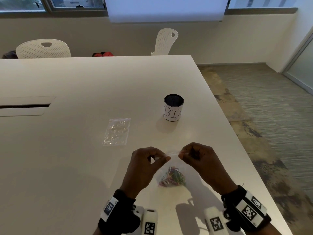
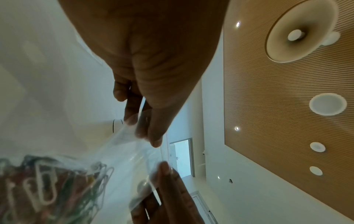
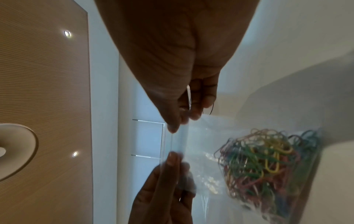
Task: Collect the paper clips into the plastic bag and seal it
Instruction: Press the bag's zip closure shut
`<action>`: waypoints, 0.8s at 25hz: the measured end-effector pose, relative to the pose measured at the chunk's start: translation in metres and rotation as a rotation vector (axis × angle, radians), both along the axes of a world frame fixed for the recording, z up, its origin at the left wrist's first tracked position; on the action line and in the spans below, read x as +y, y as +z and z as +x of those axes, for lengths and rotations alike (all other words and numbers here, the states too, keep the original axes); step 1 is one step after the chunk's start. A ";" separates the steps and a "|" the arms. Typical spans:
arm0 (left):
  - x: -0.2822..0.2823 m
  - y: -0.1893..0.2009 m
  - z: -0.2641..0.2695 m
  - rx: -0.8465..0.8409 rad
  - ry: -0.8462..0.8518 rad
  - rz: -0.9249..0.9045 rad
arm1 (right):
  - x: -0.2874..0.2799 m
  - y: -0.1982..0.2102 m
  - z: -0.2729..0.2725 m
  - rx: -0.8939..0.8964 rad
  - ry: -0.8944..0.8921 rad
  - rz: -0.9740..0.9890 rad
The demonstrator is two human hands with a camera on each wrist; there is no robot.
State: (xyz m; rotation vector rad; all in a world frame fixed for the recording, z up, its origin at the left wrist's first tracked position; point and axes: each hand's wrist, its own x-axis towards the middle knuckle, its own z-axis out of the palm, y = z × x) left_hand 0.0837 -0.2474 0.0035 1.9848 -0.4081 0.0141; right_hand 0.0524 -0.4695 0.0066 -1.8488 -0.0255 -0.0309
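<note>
Both hands up over the bench (image 1: 84, 85): left hand (image 1: 144, 168) and right hand (image 1: 201, 163) each pinch the top edge of the plastic bag (image 3: 201, 151), stretched between them, coloured paper clips (image 1: 172, 178) bunched at its bottom, hanging above the near edge.

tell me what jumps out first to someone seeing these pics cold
First, the clear plastic bag held up over the near edge of the white table, with a tangle of coloured paper clips in its bottom. The left hand and right hand each pinch its top strip. Beyond sit a second clear bag lying flat and a dark cup with a handwritten label.
</note>
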 end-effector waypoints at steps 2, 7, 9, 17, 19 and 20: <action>0.005 0.002 0.001 -0.022 0.058 0.008 | -0.001 0.004 0.002 -0.024 -0.005 -0.036; 0.021 0.020 0.010 -0.172 0.111 0.014 | 0.014 0.018 0.019 -0.123 -0.002 0.087; 0.035 0.029 0.016 -0.164 0.061 0.040 | 0.015 0.022 0.029 -0.093 0.063 0.164; 0.068 0.026 0.056 -0.076 0.026 0.204 | 0.026 0.019 0.075 0.051 0.223 0.045; 0.068 0.018 0.076 -0.052 0.020 0.268 | 0.029 0.007 0.096 0.102 0.223 -0.003; 0.067 0.014 0.084 -0.035 0.021 0.290 | 0.030 0.002 0.106 0.125 0.211 -0.033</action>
